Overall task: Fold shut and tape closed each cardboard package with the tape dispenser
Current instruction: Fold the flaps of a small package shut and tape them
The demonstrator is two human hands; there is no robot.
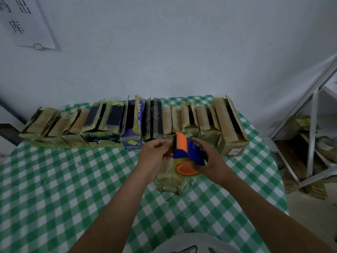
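Tablecloth (73, 179): left fingers (164, 144), right fingers (200, 143) curled round tape dispenser (189, 152).

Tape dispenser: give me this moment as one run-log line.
right hand: grips tape dispenser | left hand: at its orange end, grip unclear | package: lying under dispenser | rear packages: flaps open
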